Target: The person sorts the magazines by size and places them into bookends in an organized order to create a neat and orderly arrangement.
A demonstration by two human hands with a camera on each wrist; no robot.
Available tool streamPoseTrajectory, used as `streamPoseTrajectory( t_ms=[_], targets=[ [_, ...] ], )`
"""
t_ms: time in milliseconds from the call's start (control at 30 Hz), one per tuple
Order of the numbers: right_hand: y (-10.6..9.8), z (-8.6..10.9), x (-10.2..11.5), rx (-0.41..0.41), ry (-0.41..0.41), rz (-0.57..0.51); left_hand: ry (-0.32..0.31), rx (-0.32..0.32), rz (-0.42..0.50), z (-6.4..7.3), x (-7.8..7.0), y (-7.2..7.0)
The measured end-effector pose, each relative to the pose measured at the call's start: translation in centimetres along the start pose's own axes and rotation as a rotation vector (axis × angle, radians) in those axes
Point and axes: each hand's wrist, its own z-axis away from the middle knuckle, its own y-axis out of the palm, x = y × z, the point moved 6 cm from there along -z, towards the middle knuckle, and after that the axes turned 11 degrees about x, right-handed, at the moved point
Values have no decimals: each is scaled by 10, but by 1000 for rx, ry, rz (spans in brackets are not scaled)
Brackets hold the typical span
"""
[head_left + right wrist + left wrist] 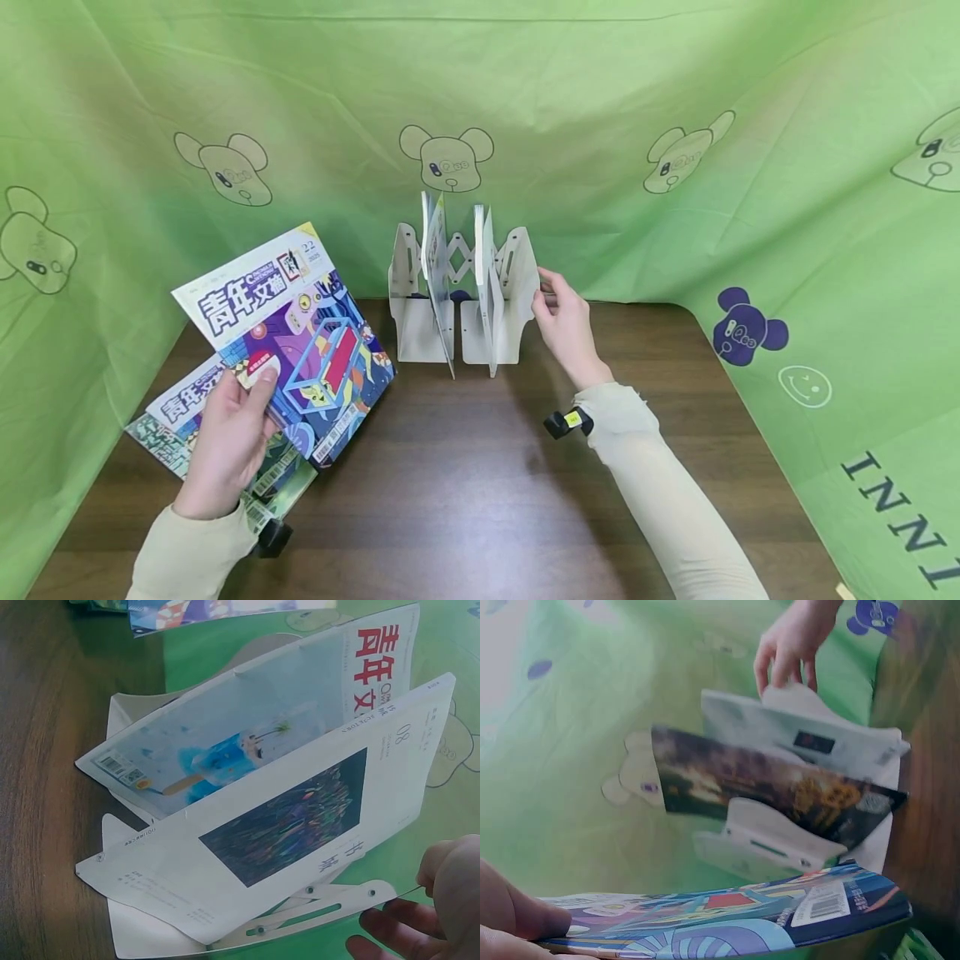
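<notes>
My left hand (232,433) pinches a colourful magazine (322,350) by its lower left edge, thumb on the cover, tilted above the table. Beneath it lie more magazines (187,408), partly hidden by the hand. A white expandable bookend rack (425,337) stands at the back of the table. Upright in it are several magazines, among them one with a pale blue cover (270,735) and a white one with a dark picture (292,817). My right hand (567,325) holds the rack's right end plate (521,283) at its outer edge, thumb and fingers on either side.
The brown wooden table (465,500) is bounded by a green cloth backdrop (585,75) with bear-head prints behind and on both sides. A black wrist camera (566,422) sits at the right cuff, another (273,537) at the left.
</notes>
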Motion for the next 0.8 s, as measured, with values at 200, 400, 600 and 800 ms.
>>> streamPoseTrajectory(
  t_ms=[200,400,600,800],
  targets=[
    [0,0,1,-2,6,1,4,20,-55,9,-8,19],
    [1,0,-1,-1,2,17,34,72,-89,20,-17,38],
    [1,-1,-1,-1,-5,13,56,96,-99,28,-22,52],
    [1,-1,-2,-4,-4,26,80,128,-97,32,-25,65]
  ],
)
